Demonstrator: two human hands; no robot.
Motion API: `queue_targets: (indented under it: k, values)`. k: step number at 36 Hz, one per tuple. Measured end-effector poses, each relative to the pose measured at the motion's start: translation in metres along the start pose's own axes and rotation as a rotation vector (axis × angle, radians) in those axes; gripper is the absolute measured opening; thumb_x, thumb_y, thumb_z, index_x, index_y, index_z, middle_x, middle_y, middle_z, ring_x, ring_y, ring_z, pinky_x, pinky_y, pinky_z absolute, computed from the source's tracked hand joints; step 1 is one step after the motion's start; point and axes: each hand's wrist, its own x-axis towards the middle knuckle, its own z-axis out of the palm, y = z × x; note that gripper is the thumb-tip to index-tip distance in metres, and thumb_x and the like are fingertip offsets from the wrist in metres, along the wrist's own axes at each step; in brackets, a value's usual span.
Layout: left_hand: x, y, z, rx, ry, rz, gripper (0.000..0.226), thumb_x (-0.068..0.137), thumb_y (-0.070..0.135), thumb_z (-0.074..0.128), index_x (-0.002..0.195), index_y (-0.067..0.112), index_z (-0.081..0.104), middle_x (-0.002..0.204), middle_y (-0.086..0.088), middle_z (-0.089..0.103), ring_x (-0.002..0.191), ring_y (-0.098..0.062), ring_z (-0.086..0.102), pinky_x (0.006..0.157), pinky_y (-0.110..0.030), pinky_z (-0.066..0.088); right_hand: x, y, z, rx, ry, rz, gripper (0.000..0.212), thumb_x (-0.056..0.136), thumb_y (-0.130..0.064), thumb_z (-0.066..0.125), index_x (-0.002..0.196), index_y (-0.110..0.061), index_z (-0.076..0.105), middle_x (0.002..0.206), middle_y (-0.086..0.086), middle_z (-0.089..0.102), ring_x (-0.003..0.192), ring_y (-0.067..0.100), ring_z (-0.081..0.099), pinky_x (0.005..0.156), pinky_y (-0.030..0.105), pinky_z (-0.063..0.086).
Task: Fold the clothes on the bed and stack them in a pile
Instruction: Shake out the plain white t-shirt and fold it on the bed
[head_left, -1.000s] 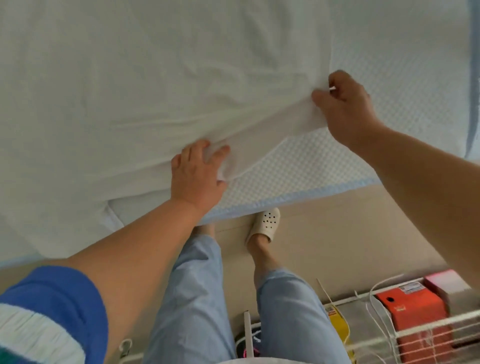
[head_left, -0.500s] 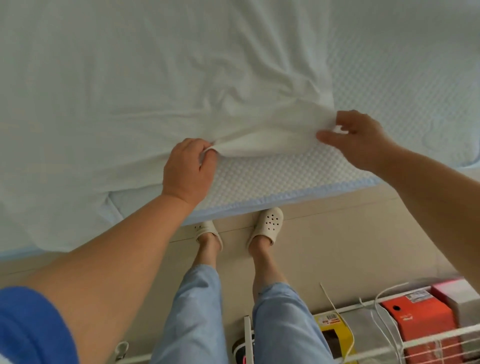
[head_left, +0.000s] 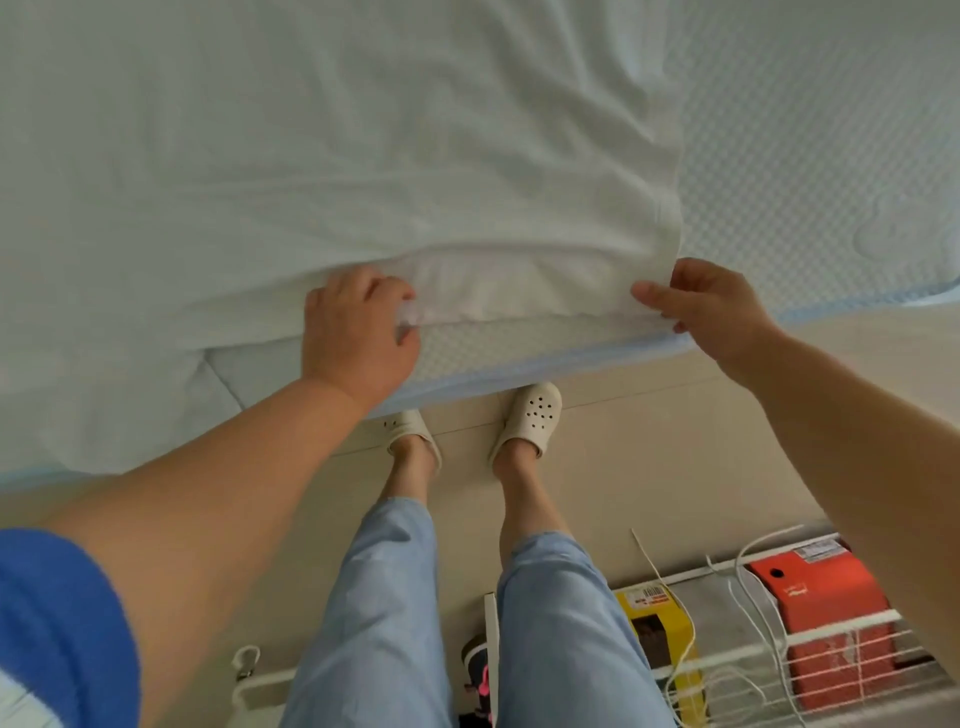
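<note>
A large white garment (head_left: 337, 171) lies spread over the bed (head_left: 810, 171), covering most of its left and middle. My left hand (head_left: 358, 332) grips the garment's near hem with curled fingers. My right hand (head_left: 701, 312) pinches the hem's right corner between thumb and fingers, close to the bed's front edge. Between the two hands the hem is lifted a little, showing an inner layer of fabric. The far end of the garment runs out of view at the top.
The bed's blue-trimmed front edge (head_left: 519, 369) runs across the middle. I stand on a beige floor (head_left: 675, 457) in white clogs. Behind my legs a white wire rack (head_left: 810, 634) holds an orange box (head_left: 831, 603), a yellow box (head_left: 660, 623) and loose white cords.
Both hands have pulled the hem toward me, to the bed's front edge. The left hand has gone from lying on the cloth to gripping it.
</note>
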Motion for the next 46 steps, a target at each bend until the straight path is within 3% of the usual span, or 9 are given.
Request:
queue_targets:
  k: [6, 9, 20, 24, 28, 31, 35, 40, 46]
  values:
    - [-0.023, -0.054, -0.012, 0.064, 0.015, -0.258, 0.041, 0.07, 0.023, 0.074, 0.108, 0.011, 0.064, 0.11, -0.022, 0.055, 0.107, -0.04, 0.048, 0.09, -0.044, 0.033, -0.008, 0.009, 0.013, -0.069, 0.106, -0.038, 0.014, 0.077, -0.024, 0.074, 0.071, -0.029, 0.062, 0.054, -0.012, 0.06, 0.049, -0.001, 0.052, 0.052, 0.017, 0.039]
    - [-0.03, -0.079, -0.019, 0.093, 0.026, -0.315, 0.038, 0.075, 0.024, 0.071, 0.109, 0.01, 0.064, 0.111, -0.023, 0.054, 0.11, -0.04, 0.047, 0.092, -0.044, 0.032, -0.012, 0.007, 0.014, 0.12, 0.092, -0.031, 0.014, 0.087, -0.017, 0.064, 0.077, -0.025, 0.058, 0.063, -0.011, 0.064, 0.05, 0.003, 0.062, 0.047, 0.022, 0.046]
    - [-0.048, -0.135, -0.033, 0.16, 0.091, -0.37, 0.025, 0.082, 0.016, 0.06, 0.105, 0.007, 0.065, 0.11, -0.023, 0.054, 0.106, -0.04, 0.047, 0.086, -0.043, 0.034, -0.012, -0.015, 0.023, 0.68, 0.031, 0.097, 0.03, 0.092, -0.007, 0.046, 0.072, -0.022, 0.062, 0.083, -0.002, 0.07, 0.081, 0.03, 0.071, 0.076, 0.042, 0.058]
    - [-0.052, -0.142, -0.035, 0.091, 0.135, -0.361, 0.023, 0.084, 0.013, 0.058, 0.104, 0.007, 0.067, 0.11, -0.022, 0.055, 0.103, -0.04, 0.05, 0.083, -0.045, 0.04, -0.008, -0.011, 0.027, 0.465, 0.087, 0.057, 0.008, 0.094, -0.013, 0.052, 0.088, -0.019, 0.052, 0.101, 0.005, 0.06, 0.074, 0.02, 0.071, 0.077, 0.038, 0.058]
    - [-0.061, -0.144, -0.043, -0.009, 0.216, -0.339, 0.025, 0.082, 0.01, 0.056, 0.103, 0.007, 0.07, 0.107, -0.019, 0.056, 0.098, -0.038, 0.055, 0.077, -0.043, 0.045, -0.013, -0.012, 0.025, 0.1, 0.073, -0.041, 0.014, 0.086, -0.011, 0.065, 0.099, -0.014, 0.059, 0.091, 0.001, 0.063, 0.07, 0.007, 0.067, 0.075, 0.024, 0.057]
    - [-0.074, -0.145, -0.048, -0.074, 0.263, -0.304, 0.027, 0.08, 0.006, 0.055, 0.101, 0.004, 0.072, 0.102, -0.02, 0.057, 0.091, -0.037, 0.056, 0.076, -0.04, 0.045, -0.016, -0.013, 0.022, -0.239, 0.143, -0.053, 0.025, 0.079, -0.015, 0.074, 0.099, -0.017, 0.059, 0.073, -0.007, 0.058, 0.06, 0.003, 0.054, 0.055, 0.016, 0.043]
    - [-0.086, -0.15, -0.051, -0.088, 0.289, -0.284, 0.026, 0.077, 0.004, 0.058, 0.097, 0.004, 0.074, 0.094, -0.02, 0.057, 0.084, -0.037, 0.058, 0.07, -0.039, 0.046, -0.013, -0.009, 0.021, 0.002, 0.115, 0.091, 0.019, 0.086, -0.013, 0.066, 0.099, -0.001, 0.058, 0.073, 0.013, 0.061, 0.048, 0.006, 0.064, 0.054, 0.016, 0.054]
    - [-0.088, -0.157, -0.037, -0.06, 0.123, -0.309, 0.025, 0.082, 0.006, 0.059, 0.101, 0.011, 0.074, 0.096, -0.014, 0.059, 0.085, -0.036, 0.059, 0.069, -0.04, 0.048, -0.011, 0.003, 0.024, -0.032, 0.072, 0.238, 0.022, 0.085, -0.014, 0.067, 0.099, 0.001, 0.057, 0.067, 0.009, 0.056, 0.038, 0.006, 0.056, 0.045, 0.018, 0.052]
    - [-0.075, -0.155, -0.033, -0.039, -0.027, -0.348, 0.026, 0.08, 0.011, 0.059, 0.103, 0.013, 0.071, 0.108, -0.014, 0.058, 0.092, -0.039, 0.057, 0.076, -0.041, 0.046, -0.016, 0.006, 0.032, -0.149, 0.092, 0.257, 0.017, 0.081, -0.016, 0.071, 0.091, -0.013, 0.059, 0.075, 0.002, 0.058, 0.06, 0.013, 0.054, 0.056, 0.024, 0.042]
